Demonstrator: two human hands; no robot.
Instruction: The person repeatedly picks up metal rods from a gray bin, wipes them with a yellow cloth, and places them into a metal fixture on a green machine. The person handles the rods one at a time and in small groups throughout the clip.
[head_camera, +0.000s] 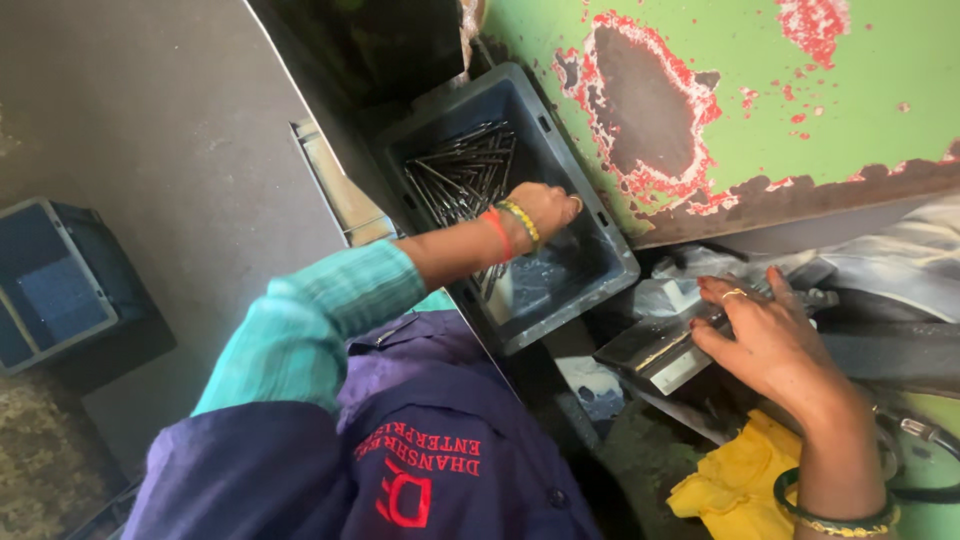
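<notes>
The left hand (545, 208) reaches down into a dark grey plastic crate (600, 262) at about 12 o'clock, fingers curled at the edge of a heap of thin dark metal rods (462, 172) — whether they grip one I cannot tell. At 3 o'clock the right hand (768, 335) rests flat, fingers spread, on a dark metal block (655, 350) — a crumpled yellow cloth (735, 485) lies near, at 5 o'clock.
</notes>
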